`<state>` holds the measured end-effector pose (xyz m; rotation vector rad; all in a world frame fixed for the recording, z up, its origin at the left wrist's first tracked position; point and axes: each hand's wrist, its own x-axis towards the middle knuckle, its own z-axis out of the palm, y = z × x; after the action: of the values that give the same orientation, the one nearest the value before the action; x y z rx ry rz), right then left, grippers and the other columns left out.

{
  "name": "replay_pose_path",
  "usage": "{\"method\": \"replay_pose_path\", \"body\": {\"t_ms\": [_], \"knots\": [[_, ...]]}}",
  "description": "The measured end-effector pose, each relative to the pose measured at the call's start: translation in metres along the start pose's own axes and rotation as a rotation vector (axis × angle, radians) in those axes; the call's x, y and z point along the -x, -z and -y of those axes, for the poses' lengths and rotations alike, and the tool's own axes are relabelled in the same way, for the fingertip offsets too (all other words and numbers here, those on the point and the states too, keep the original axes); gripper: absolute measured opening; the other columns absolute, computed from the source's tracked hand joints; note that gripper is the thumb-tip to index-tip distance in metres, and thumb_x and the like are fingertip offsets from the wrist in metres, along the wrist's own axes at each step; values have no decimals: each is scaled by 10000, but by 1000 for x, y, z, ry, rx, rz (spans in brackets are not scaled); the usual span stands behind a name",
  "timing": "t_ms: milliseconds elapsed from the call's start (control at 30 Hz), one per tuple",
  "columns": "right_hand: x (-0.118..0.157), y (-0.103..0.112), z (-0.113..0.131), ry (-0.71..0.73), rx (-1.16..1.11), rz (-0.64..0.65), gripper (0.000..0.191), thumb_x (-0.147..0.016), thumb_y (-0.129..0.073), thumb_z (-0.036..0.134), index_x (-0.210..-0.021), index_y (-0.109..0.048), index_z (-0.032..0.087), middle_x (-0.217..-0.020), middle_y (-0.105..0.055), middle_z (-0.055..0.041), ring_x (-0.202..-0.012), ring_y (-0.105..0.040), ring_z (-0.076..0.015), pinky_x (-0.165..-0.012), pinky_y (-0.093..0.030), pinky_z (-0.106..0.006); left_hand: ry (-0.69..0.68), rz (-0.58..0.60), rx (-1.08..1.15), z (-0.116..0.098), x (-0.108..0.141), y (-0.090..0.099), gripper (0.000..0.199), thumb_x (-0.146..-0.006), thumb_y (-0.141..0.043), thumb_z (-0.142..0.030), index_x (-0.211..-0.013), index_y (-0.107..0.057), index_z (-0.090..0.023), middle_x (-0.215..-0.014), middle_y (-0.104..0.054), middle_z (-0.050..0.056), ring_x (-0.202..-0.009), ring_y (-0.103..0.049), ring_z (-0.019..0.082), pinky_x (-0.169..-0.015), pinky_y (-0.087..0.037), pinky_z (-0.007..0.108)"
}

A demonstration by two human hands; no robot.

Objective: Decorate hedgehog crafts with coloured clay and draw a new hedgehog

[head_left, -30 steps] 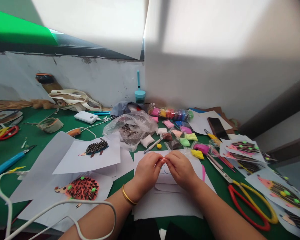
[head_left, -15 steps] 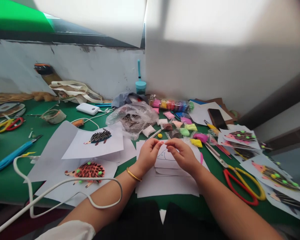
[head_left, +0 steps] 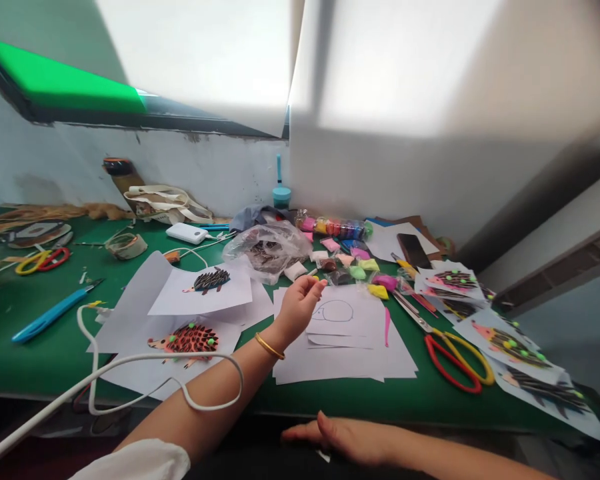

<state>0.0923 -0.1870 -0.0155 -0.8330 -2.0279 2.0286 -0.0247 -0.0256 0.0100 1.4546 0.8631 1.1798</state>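
My left hand [head_left: 301, 308] is closed in a pinch above the left edge of the stacked white paper sheets [head_left: 340, 363]. Whatever its fingertips hold, if anything, is too small to make out. A rounded outline drawing [head_left: 337, 311] shows on the top sheet, partly covered by that hand. Down by the lap, below the table's front edge, my right hand [head_left: 347, 437] is open with its fingers stretched to the left and nothing in them. A pink clay tool [head_left: 387, 327] lies on the right side of the sheets.
Small bags of coloured clay [head_left: 357, 272] and a plastic bag of seeds [head_left: 267, 252] lie behind the sheets. Red and yellow scissors [head_left: 455, 357] rest at right, near finished hedgehog pictures [head_left: 510, 343]. A white cable [head_left: 130, 360] loops across the left foreground. A blue craft knife [head_left: 55, 313] lies far left.
My right hand has left the left hand's fingertips and dropped to the lap, its fingers now stretched out. My left hand stays pinched over the sheets. The view has tilted up slightly.
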Motion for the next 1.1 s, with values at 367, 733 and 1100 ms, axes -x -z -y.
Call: {"method": "replay_pose_path", "body": {"t_ms": [367, 733, 1100], "knots": [[32, 84, 45, 3, 240, -646, 297, -943, -509, 431, -960, -712, 215, -927, -709, -48, -911, -647, -214, -848, -511, -348, 121, 210, 83, -15, 18, -3, 327, -826, -664, -482, -850, -605, -162, -775, -611, 16, -736, -571, 139, -691, -454, 265], [-6, 103, 35, 282, 167, -1023, 229, -853, -656, 425, -923, -656, 207, -863, -668, -41, -788, -632, -189, -731, -525, -330, 269, 145, 154, -12, 38, 1, 362, -793, -670, -509, -777, -596, -155, -678, -567, -12, -632, -506, 112, -621, -405, 252], [-22, 147, 27, 243, 175, -1086, 230, -839, -658, 406, -893, -678, 183, -826, -704, -49, -779, -664, -201, -697, -530, -333, 221, 84, 108, 0, -8, 2, 349, -714, -768, -462, -817, -686, -140, -733, -671, 31, -696, -620, 145, -633, -452, 257]]}}
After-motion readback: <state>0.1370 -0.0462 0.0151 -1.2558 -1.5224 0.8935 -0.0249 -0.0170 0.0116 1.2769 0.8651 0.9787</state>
